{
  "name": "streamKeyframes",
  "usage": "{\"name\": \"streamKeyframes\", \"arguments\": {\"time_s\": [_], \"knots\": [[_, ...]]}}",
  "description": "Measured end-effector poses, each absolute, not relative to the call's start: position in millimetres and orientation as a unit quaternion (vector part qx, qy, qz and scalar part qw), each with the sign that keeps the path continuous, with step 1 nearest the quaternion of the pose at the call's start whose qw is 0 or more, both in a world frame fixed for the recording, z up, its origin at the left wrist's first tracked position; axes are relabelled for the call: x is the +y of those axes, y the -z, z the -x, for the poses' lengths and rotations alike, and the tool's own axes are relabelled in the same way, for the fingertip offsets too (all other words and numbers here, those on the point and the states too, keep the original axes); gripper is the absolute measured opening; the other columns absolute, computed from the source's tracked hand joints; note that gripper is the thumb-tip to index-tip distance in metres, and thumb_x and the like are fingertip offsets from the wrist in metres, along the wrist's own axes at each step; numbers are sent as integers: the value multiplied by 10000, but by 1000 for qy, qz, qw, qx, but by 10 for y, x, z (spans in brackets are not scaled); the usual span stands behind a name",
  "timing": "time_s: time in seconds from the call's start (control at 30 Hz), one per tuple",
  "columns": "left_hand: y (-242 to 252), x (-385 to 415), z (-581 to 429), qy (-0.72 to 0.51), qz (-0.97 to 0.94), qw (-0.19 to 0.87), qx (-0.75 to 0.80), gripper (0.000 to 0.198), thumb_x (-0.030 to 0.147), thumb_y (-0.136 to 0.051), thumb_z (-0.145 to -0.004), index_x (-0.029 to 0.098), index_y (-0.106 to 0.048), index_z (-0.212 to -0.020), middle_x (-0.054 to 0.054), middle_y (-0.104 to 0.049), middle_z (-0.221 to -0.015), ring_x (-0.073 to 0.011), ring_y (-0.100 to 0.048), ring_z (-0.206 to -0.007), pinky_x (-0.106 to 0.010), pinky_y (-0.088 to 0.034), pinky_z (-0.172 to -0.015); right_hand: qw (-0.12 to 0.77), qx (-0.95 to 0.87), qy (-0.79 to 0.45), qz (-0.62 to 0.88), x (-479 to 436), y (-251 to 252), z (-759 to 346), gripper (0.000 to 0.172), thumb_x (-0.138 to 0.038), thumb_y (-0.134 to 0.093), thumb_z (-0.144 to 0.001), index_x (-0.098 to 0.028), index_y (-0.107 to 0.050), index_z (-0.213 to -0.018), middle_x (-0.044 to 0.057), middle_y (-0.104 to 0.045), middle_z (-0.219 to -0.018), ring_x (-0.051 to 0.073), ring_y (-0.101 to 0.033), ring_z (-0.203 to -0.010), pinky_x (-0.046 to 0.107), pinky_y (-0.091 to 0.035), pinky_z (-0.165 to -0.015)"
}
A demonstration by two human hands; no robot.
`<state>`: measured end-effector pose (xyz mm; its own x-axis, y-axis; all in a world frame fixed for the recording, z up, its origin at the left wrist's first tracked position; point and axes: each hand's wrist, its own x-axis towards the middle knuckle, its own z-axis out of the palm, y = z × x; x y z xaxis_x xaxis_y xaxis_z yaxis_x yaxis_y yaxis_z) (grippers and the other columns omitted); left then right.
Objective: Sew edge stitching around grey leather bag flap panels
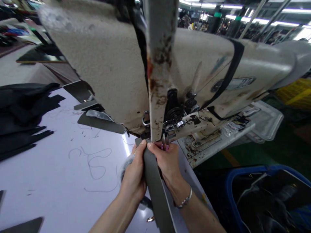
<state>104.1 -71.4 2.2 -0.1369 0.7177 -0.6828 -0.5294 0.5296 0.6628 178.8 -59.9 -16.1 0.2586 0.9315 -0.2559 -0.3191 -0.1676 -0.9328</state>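
Note:
A long dark grey strip of flat material (154, 184) runs from below the sewing machine (111, 58) down toward me. My left hand (134, 179) grips its left edge, thumb on top near the far end. Opposite it, my right hand (168, 161) pinches the right edge, its thumb also on the strip. Small thread snips (165, 141) with pink parts stick out of my right hand, blades pointing at the machine. The machine's pale, rust-stained front hides the needle area. Fingers under the strip are mostly hidden.
Black fabric pieces (21, 113) lie on the white table (73, 194) at left. More grey pieces (99, 123) lie beside the machine. At right are a clear plastic tray (267, 119) and a blue-rimmed bin (229, 191) with dark material inside.

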Motion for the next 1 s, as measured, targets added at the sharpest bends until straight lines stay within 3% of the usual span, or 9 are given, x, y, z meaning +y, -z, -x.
{"name": "streamKeyframes", "arguments": {"time_s": [0.2,0.47,0.8,0.9,1.0], "knots": [[-50,-678,-1114,-515,-52,641,566,397,397,-770,-805,279,-679,-1174,35,-720,-798,-109,-666,-598,-189,-542,-547,560,-305,-544,545,-561,103,-1916,174,-304,-802,-661,-156,-728,-606,12,-672,-597,154,-580,-558,267,-461,-550],[-50,-552,-1097,-546,-58,634,545,158,278,-742,-796,214,-654,-909,56,-673,-692,-98,-617,-528,-191,-503,-497,549,-317,-537,556,-547,100,-1948,180,-295,-814,-675,-154,-724,-609,4,-671,-598,146,-582,-557,261,-458,-550],[-11,-550,-1099,-538,-59,648,536,215,293,-724,-824,174,-670,-996,-16,-727,-734,-147,-656,-506,-234,-528,-474,522,-364,-548,543,-620,127,-2072,195,-345,-844,-699,-156,-797,-709,47,-750,-685,182,-668,-619,270,-510,-595],[-16,-552,-1103,-531,-54,656,534,306,312,-714,-837,178,-670,-1108,-17,-718,-695,-165,-643,-466,-260,-532,-445,493,-425,-497,575,-732,114,-2278,263,-400,-813,-772,-155,-789,-679,50,-738,-646,177,-671,-610,257,-501,-592],[-2,-548,-1097,-541,-60,665,511,401,326,-722,-837,210,-647,-1213,-18,-734,-719,-173,-659,-481,-269,-550,-458,483,-471,-383,630,-840,80,-2606,404,-467,-769,-834,-149,-744,-586,37,-672,-533,134,-587,-502,237,-433,-521]]}}
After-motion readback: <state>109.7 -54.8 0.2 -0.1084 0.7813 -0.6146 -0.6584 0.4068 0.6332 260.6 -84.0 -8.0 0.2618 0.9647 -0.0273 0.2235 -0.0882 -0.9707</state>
